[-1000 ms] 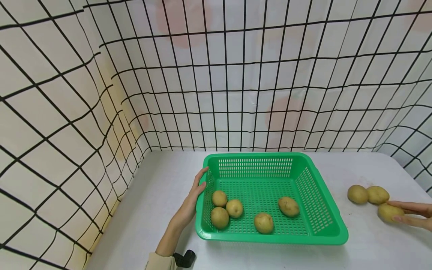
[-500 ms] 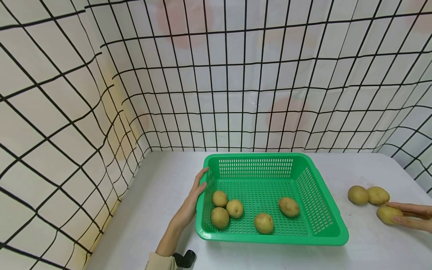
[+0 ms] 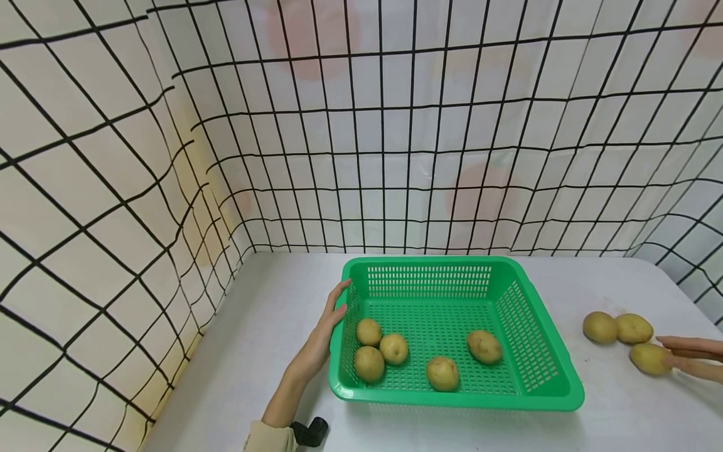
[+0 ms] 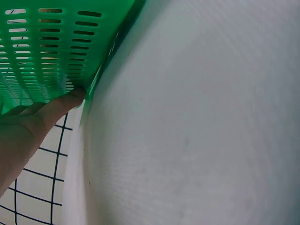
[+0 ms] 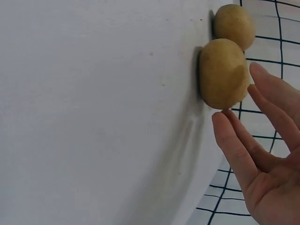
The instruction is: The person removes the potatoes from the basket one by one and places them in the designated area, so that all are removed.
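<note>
Right hand (image 3: 697, 358) at potato (image 3: 649, 359)

Staged recording booth, white table (image 3: 271, 326) closed in by cloth backdrop with black grid (image 3: 395, 125), green plastic basket (image 3: 525, 342), loose potatoes (image 3: 600, 327)

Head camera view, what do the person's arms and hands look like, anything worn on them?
Both hands are bare: no gloves, no rings visible. The left hand leads to a bare forearm ending in a beige sleeve at the bottom edge, with a small black device strapped beside it. Of the right hand only slender fingers show; no sleeve is in view.
</note>
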The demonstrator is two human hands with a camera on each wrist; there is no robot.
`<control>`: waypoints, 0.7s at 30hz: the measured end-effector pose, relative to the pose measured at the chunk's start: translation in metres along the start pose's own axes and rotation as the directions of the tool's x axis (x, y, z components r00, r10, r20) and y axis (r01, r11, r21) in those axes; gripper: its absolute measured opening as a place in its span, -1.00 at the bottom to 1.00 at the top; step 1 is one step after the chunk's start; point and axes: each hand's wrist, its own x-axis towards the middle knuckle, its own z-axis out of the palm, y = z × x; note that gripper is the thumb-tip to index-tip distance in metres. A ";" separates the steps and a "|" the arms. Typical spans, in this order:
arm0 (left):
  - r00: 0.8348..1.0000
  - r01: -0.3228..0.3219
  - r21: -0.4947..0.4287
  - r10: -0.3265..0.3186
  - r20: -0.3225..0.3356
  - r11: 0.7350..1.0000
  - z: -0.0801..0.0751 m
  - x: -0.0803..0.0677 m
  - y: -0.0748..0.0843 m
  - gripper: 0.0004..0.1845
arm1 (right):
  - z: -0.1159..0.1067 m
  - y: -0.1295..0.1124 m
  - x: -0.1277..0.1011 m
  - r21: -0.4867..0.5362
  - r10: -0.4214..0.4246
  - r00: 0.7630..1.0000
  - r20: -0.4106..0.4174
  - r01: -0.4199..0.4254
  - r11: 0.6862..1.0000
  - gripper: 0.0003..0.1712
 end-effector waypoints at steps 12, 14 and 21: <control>1.000 0.005 0.003 -0.005 -0.002 1.000 0.000 0.000 0.000 -0.44 | -0.015 -0.080 -0.025 0.057 -0.075 0.986 -0.151 0.084 0.995 -0.13; 1.000 0.004 0.000 -0.004 0.000 1.000 0.000 0.000 -0.001 -0.44 | -0.015 -0.090 -0.026 0.080 -0.116 0.977 -0.181 0.132 0.988 -0.24; 1.000 0.006 0.001 -0.006 -0.004 1.000 0.000 0.000 0.000 -0.45 | -0.020 -0.133 -0.024 0.066 -0.201 0.964 -0.174 0.215 0.974 -0.37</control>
